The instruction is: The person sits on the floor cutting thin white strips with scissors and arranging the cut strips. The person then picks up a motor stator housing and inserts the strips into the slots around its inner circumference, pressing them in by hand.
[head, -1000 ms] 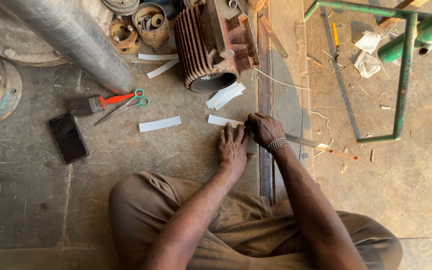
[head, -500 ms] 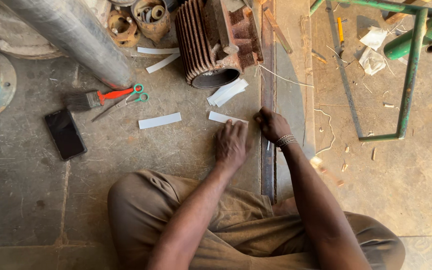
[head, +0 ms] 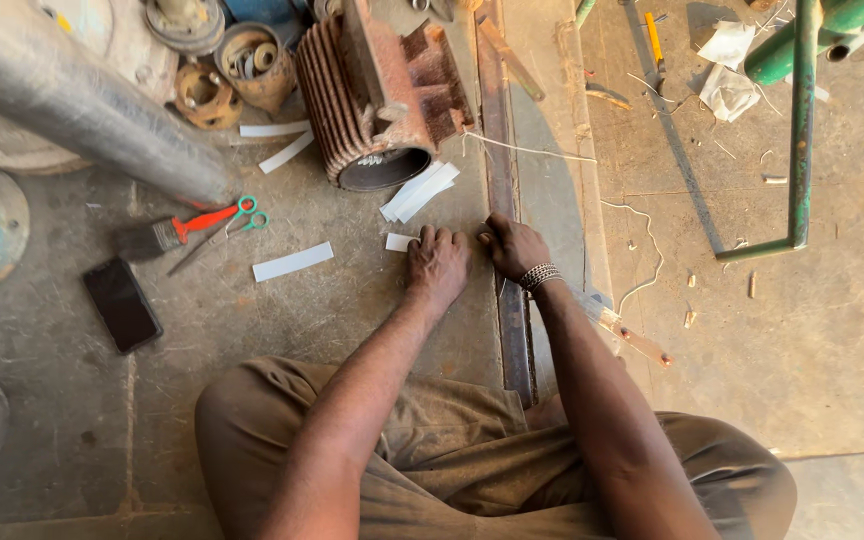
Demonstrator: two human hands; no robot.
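I sit cross-legged on a concrete floor. My left hand (head: 438, 266) lies palm down on a short white paper strip (head: 398, 241); only the strip's left end shows past my fingers. Just to the right, my right hand (head: 512, 246), with a beaded bracelet at the wrist, rests with curled fingers against a rusty metal rail (head: 498, 170). What is under its fingers is hidden. The two hands almost touch.
A rusty finned motor housing (head: 377, 95) lies just ahead, with a small stack of white strips (head: 420, 192) at its mouth. More strips (head: 293, 262), scissors (head: 224, 226), a brush (head: 157, 236) and a dark phone (head: 122, 304) lie to the left. A grey pipe (head: 82, 105) and a green frame (head: 802, 130) flank the area.
Both hands stay pressed at the same strip beside the rail, shifting only slightly. The view has drifted a little.
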